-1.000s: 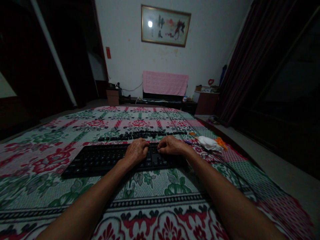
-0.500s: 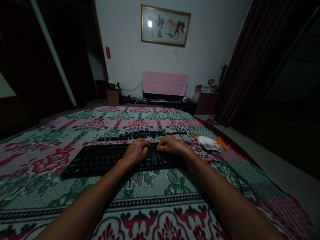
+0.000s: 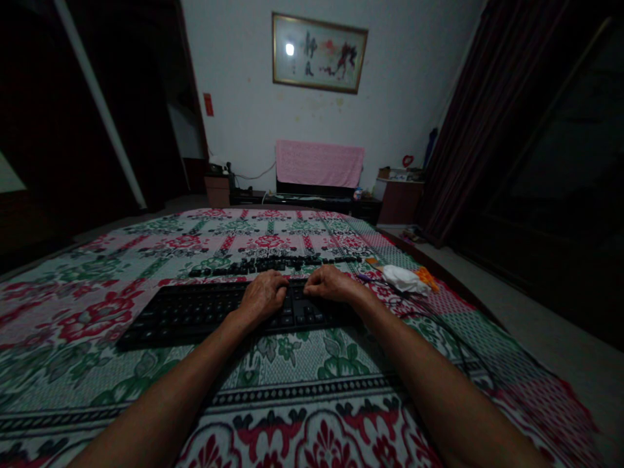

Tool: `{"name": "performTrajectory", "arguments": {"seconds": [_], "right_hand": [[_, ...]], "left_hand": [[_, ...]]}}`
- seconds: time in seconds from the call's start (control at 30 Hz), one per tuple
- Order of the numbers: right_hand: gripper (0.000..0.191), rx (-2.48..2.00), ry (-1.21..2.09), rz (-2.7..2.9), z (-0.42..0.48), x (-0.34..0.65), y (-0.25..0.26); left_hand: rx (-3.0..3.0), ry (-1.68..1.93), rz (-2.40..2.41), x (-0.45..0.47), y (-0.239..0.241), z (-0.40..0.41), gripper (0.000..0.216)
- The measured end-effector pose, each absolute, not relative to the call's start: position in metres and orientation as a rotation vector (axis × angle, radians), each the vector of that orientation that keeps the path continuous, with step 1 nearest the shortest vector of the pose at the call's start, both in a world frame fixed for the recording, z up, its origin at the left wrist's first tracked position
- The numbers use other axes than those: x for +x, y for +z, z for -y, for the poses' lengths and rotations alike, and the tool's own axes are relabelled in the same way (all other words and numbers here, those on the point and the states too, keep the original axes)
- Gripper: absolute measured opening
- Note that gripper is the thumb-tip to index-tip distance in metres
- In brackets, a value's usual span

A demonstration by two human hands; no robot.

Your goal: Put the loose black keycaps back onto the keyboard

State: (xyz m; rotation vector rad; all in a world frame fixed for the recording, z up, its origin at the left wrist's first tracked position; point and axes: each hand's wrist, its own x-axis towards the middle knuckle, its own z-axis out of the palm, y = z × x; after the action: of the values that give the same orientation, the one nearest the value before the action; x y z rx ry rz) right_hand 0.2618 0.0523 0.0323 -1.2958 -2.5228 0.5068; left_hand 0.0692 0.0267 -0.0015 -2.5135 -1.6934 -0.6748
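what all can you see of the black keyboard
The long keyboard, plastic by its look, lies flat on the patterned cloth, long side running left to right. Rows of keys show on its left part; farther right some spots look bare, though darkness hides detail. The left hand rests on it, right of middle; the right hand is over its right part.

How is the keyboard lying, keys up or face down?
Keys up: on the keyboard, rows of keys face upward to the left of the left hand; it lies on the patterned cloth.
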Motion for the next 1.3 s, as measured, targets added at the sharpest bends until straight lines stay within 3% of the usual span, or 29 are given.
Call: {"name": "performTrajectory", "arguments": {"seconds": [0.67, 0.97, 1.3], "right_hand": [[0.015, -1.320, 0.498, 2.537, -0.052, 0.259, 0.033], [0.022, -1.306, 0.634, 2.437, -0.055, 0.266, 0.032], [0.033, -1.382, 0.098, 2.415, -0.102, 0.250, 0.018]], "left_hand": [[-2.541, -0.711, 1.632, 0.063, 0.002, -0.030, 0.027], [-2.332, -0.600, 1.956, 0.040, 0.011, -0.035, 0.030], [-2.337, -0.532, 1.996, 0.044, 0.014, -0.030, 0.032]]}}
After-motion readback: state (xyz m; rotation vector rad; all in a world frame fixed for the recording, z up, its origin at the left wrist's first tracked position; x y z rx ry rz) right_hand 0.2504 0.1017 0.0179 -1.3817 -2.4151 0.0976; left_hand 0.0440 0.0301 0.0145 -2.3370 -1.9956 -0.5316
